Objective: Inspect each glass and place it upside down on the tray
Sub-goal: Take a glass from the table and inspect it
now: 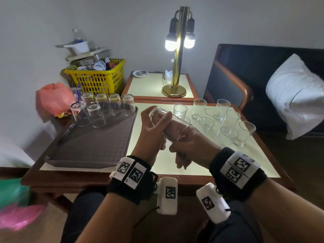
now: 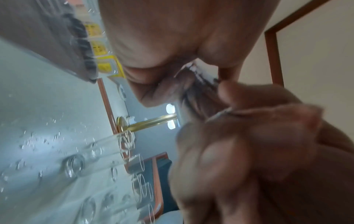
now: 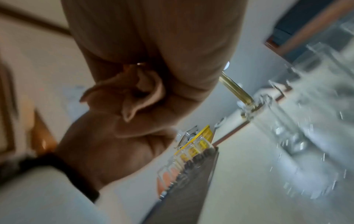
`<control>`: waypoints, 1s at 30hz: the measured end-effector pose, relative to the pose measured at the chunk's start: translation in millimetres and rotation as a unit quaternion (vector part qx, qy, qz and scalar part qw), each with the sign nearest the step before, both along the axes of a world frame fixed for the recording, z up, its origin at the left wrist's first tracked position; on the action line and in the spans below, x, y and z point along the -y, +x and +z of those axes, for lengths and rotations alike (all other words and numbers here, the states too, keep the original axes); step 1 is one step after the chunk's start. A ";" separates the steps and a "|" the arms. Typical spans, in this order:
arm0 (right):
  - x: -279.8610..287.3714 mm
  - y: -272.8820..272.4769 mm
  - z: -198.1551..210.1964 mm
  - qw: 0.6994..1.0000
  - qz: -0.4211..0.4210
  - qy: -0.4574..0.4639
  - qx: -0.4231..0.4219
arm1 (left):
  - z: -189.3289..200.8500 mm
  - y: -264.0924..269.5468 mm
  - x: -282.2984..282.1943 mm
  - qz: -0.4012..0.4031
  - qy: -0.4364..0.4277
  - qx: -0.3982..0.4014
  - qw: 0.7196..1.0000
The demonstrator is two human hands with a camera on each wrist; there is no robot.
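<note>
Presently, held glass (image 1: 169, 122): one, lying tilted above the table (image 1: 175, 162), base up-left, open rim lower-right, between both hands
Left hand (image 1: 154, 127): fingers curled round the glass near its base, thumb laid over the wall
Right hand (image 1: 190, 141): at the rim end, with a brownish cloth (image 1: 182, 160) hanging beneath it; whether its fingers reached inside the glass could not be told
Tray (image 1: 91, 148): one, dark, on the table's left part
Upside-down glasses (image 1: 101, 106): six on the tray's far end, four in the back row, two in front
Upright glasses (image 1: 231, 120): about ten, clustered on the table's right part, well apart from the tray
Upright glass with blue stick (image 1: 77, 93): one, just behind the tray
Yellow basket (image 1: 98, 78): one, behind the tray
Brass lamp (image 1: 177, 55): one, two lit bulbs, on the further side table
</note>
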State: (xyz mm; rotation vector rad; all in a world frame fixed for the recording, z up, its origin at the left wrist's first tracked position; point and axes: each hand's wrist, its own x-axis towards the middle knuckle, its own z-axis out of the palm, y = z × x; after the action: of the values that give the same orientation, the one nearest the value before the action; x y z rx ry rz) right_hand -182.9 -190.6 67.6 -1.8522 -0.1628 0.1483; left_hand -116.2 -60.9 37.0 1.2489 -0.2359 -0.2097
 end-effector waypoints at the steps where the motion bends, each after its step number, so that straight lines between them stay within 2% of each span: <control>1: -0.9 0.7 0.6 0.988 -0.008 -0.134 0.072 | 0.7 2.7 -0.8 0.011 0.025 -0.013 1.000; 2: -1.5 2.6 -0.2 0.954 0.001 -0.269 0.134 | 0.3 5.8 -0.9 0.022 0.039 -0.032 0.998; 3: -3.2 3.6 -1.0 0.917 0.016 -0.358 0.173 | -0.4 7.7 -0.5 0.032 0.045 -0.053 0.997; 4: -5.9 3.7 -1.2 0.901 0.025 -0.390 0.187 | -1.4 8.9 0.1 0.041 0.047 -0.070 0.996; 5: -8.4 3.4 -3.4 0.908 0.036 -0.372 0.190 | -1.6 8.8 1.2 0.046 0.043 -0.071 0.996; 6: -9.7 3.7 -6.6 0.927 0.042 -0.327 0.182 | -1.2 5.9 2.5 0.050 0.029 -0.066 0.996; 7: -10.3 4.2 -8.4 0.959 0.038 -0.244 0.140 | -2.5 2.7 3.6 0.060 0.007 -0.064 0.996; 8: -10.6 2.7 -7.2 0.988 0.031 -0.137 0.069 | -3.8 -1.3 4.8 0.065 -0.024 -0.062 0.996; 9: -10.6 0.7 -4.5 0.999 0.028 -0.018 -0.004 | -4.1 -5.1 5.5 0.066 -0.057 -0.056 0.995; 11: -5.7 -1.8 0.6 0.980 0.041 0.177 -0.082 | -4.3 -8.6 8.2 0.057 -0.111 -0.029 0.992; 12: -1.6 -2.6 2.7 0.973 0.045 0.206 -0.092 | -3.7 -9.3 9.6 0.045 -0.117 -0.018 0.992; 13: 0.1 -4.1 6.3 0.977 0.040 0.187 -0.093 | -3.2 -8.5 10.3 0.035 -0.103 -0.012 0.994; 14: 0.1 -4.8 9.6 0.989 0.028 0.125 -0.080 | -2.1 -7.4 9.8 0.030 -0.080 -0.008 0.996; 16: -0.8 -3.5 10.7 0.998 0.000 -0.055 0.006 | 0.6 -1.5 7.9 0.045 -0.020 -0.024 0.998; 17: 0.0 -0.7 8.0 0.983 0.001 -0.169 0.076 | 2.7 1.3 7.0 0.060 0.012 -0.043 0.997; 19: 0.0 4.7 1.9 0.903 0.030 -0.389 0.180 | 4.2 7.0 6.6 0.076 0.047 -0.062 0.994; 20: -0.3 5.5 0.0 0.877 0.033 -0.439 0.194 | 5.2 8.5 6.6 0.074 0.053 -0.061 0.994; 21: -0.9 5.8 -3.1 0.871 0.029 -0.448 0.201 | 5.7 8.5 7.1 0.073 0.056 -0.058 0.994; 22: -3.4 5.5 -6.5 0.885 0.033 -0.419 0.201 | 5.4 6.7 7.6 0.074 0.050 -0.056 0.994; 23: -4.1 7.4 -10.8 0.922 0.035 -0.341 0.182 | 4.3 3.7 8.3 0.072 0.032 -0.057 0.995; 24: -5.1 7.3 -10.2 0.968 0.031 -0.211 0.134 | 3.6 -0.2 9.7 0.066 0.003 -0.058 0.996; 25: -5.4 5.5 -8.3 0.996 0.030 -0.062 0.065 | 2.2 -4.7 11.4 0.063 -0.034 -0.056 0.996; 26: -3.9 2.6 -5.5 0.997 0.032 0.076 -0.001 | 1.8 -9.0 13.3 0.061 -0.073 -0.042 0.995; 27: 0.3 1.3 -5.2 0.983 0.036 0.175 -0.045 | 2.0 -11.0 15.0 0.058 -0.101 -0.024 0.993; 28: 3.1 -0.1 -3.8 0.972 0.041 0.220 -0.067 | 2.5 -12.0 15.5 0.053 -0.105 -0.013 0.993; 29: 4.8 -0.7 -2.5 0.975 0.035 0.208 -0.076 | 3.0 -11.8 15.2 0.046 -0.088 -0.009 0.995; 30: 5.5 -0.7 -0.6 0.984 0.022 0.159 -0.072 | 4.8 -11.3 13.7 0.036 -0.061 -0.007 0.997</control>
State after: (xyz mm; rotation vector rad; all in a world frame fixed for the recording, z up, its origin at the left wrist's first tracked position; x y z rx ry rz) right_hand -183.7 -196.1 67.0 -1.5142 -0.1189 0.2706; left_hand -127.5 -74.6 41.8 1.1327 -0.1897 -0.1403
